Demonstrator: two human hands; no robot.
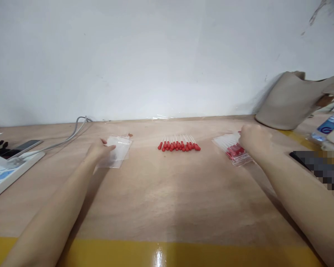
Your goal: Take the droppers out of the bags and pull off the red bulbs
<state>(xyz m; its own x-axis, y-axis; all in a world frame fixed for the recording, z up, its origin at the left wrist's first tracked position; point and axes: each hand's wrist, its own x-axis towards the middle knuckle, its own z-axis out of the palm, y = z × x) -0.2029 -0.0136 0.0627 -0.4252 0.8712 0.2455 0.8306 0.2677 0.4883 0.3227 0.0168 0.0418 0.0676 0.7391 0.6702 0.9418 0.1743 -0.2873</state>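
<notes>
On the left, my left hand (pixel 98 150) reaches over a few flat, clear zip bags (pixel 119 150). Its thumb lies on them and stands apart from the index finger. A row of thin droppers (pixel 179 145) with red rubber bulbs is laid out mid-table, bulbs towards me and pale stems towards the wall. At the right, my right hand (pixel 255 139) is closed at the edge of clear zip bags filled with red-bulbed droppers (pixel 235 150). Its fingertips are mostly hidden behind the hand.
A power strip (pixel 16 167) with a grey cable (pixel 69 137) and a phone (pixel 29 145) lie at the left. To the right are a beige bag (pixel 289 100), a water bottle (pixel 328 128) and a dark, pixelated object (pixel 320 170). Yellow tape (pixel 128 254) edges the wooden table.
</notes>
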